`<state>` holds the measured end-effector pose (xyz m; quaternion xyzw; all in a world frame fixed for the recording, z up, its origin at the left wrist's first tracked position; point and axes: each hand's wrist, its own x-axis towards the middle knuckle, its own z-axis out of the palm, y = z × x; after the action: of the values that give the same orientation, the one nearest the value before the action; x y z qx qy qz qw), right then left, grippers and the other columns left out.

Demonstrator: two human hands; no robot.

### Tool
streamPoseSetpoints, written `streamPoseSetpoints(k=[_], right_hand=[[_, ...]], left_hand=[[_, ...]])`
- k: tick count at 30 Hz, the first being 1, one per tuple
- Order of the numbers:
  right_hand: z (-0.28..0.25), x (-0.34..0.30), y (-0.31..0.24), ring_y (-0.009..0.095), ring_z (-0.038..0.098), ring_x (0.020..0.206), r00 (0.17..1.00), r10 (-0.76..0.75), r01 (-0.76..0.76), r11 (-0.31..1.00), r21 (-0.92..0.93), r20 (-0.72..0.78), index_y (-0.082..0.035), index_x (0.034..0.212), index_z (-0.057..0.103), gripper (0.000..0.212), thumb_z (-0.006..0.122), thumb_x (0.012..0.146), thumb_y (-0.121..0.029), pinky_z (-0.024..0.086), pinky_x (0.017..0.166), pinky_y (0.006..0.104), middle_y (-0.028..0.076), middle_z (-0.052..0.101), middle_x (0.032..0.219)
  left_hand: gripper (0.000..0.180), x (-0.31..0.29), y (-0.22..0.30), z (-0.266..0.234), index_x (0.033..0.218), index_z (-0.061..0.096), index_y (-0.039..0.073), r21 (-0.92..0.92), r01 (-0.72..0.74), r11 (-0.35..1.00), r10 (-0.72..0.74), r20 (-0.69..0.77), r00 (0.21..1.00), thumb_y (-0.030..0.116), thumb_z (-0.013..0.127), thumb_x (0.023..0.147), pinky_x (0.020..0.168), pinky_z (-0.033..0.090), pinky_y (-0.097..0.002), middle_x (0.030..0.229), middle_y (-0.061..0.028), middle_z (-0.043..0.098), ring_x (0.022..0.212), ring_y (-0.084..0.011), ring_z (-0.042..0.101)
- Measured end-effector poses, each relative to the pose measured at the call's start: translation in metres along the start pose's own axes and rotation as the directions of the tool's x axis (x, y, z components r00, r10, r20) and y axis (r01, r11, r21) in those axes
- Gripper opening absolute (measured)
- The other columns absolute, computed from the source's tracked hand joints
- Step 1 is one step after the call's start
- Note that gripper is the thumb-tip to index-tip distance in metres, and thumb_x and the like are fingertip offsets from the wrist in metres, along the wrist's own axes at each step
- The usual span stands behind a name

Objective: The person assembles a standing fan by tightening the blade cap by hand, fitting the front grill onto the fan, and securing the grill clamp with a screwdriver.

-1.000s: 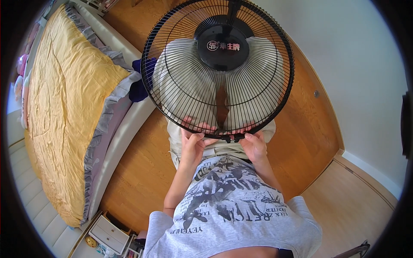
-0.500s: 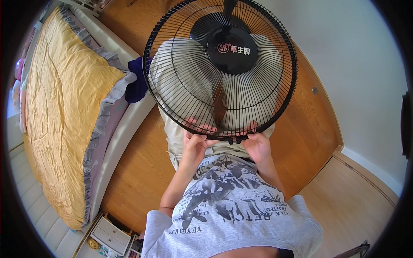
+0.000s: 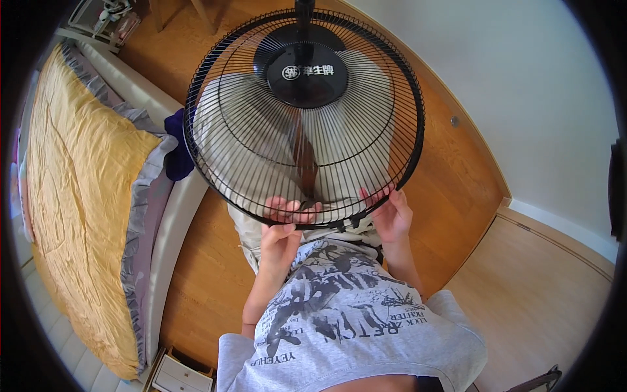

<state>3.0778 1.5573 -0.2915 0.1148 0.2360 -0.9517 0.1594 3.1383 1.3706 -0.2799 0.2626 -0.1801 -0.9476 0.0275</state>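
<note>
A round black wire fan guard (image 3: 307, 86) stretches in front of my legs, with a glossy dark disc at its centre. Its lower rim is pinched in my left hand (image 3: 279, 236), the thumb on the near side and the fingers showing through the wires. Further right along the same rim, my right hand (image 3: 394, 219) grips with thumb and fingertips. Small black clips (image 3: 347, 225) sit on the rim between both hands. A black pole (image 3: 304, 14) rises at the guard's far side; whether they are joined is hard to see. No blades are visible through the wires.
To the left stands a bed with a yellow cover (image 3: 88, 196) and grey ruffle. Dark blue cloth (image 3: 177, 145) hangs at its edge. A white wall (image 3: 503, 78) curves along the right, above a pale wooden panel (image 3: 529, 281). Wooden floor (image 3: 450, 215) lies around my legs.
The guard has shifted left and slightly down in view, along with the surroundings. My right hand has slid along the rim, away from the clips to the right.
</note>
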Motion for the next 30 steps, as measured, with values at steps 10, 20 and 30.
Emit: streamPoseSetpoints(k=[10,20,30], right_hand=[[0.021,0.006,-0.010,0.021,0.052,0.078,0.984,0.141,-0.147,0.988,-0.050,-0.109,-0.004,0.096,0.044,0.026,0.052,0.072,-0.005,0.042,0.082,0.0448,0.007,0.050,0.086],[-0.001,0.019,-0.016,0.015,0.040,0.070,0.971,0.130,-0.171,0.965,-0.200,-0.200,-0.004,0.098,0.044,0.037,0.041,0.062,0.000,0.036,0.068,0.0296,0.003,0.039,0.075],[-0.019,0.014,-0.018,0.017,0.048,0.091,0.983,0.136,-0.162,0.957,-0.241,-0.120,-0.005,0.105,0.046,0.038,0.041,0.068,-0.004,0.038,0.083,0.0327,0.003,0.051,0.095]], left_hand=[[0.048,0.001,0.011,0.008,0.103,0.044,0.004,-0.054,-0.062,0.997,0.063,0.014,0.998,-0.005,0.044,0.056,0.097,0.025,-0.0470,0.096,-0.0089,0.045,0.098,-0.0232,0.043],[0.047,0.018,0.031,0.001,0.117,0.031,0.003,0.353,-0.167,0.921,0.175,0.008,0.984,-0.001,0.045,0.071,0.086,0.040,-0.0411,0.112,-0.0123,0.045,0.100,-0.0223,0.048],[0.032,0.037,0.106,0.006,0.076,0.052,-0.006,0.982,0.017,0.188,0.527,-0.115,0.842,0.025,0.047,0.084,0.050,0.044,-0.0224,0.057,-0.0070,0.055,0.053,-0.0110,0.055]])
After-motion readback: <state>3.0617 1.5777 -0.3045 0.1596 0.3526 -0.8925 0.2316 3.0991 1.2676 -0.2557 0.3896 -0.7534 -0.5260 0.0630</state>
